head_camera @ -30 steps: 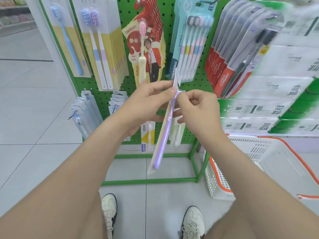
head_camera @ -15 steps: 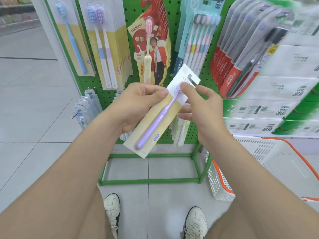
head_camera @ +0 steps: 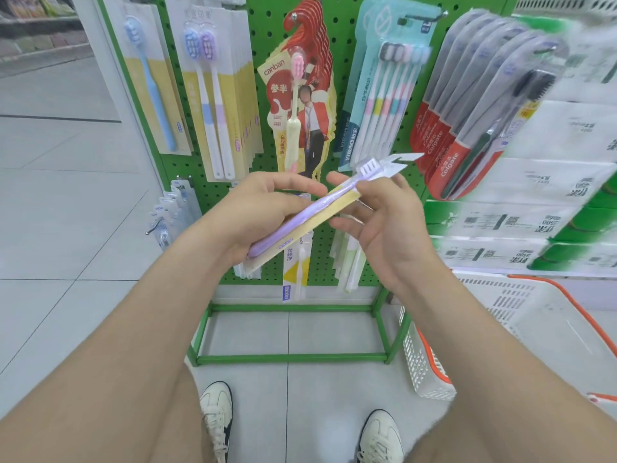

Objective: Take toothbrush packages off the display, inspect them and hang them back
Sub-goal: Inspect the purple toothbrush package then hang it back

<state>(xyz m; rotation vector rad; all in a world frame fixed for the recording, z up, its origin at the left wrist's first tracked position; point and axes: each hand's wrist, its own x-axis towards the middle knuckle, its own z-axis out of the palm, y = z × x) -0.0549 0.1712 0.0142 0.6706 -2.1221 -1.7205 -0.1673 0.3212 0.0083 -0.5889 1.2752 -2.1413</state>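
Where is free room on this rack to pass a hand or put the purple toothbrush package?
Bare pegboard shows below the yellow two-brush packs, right of the small clear packs. The floor tiles inside the green base frame lie bare. Crowded: the upper right, where the Colgate packs hang close beside the pastel brush packs.

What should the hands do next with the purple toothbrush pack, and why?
Probably swing the purple toothbrush package upright, hang slot on top: left hand and right hand hold it slanted, nearly edge-on, and matching yellow-card packs hang upright on the pegboard.
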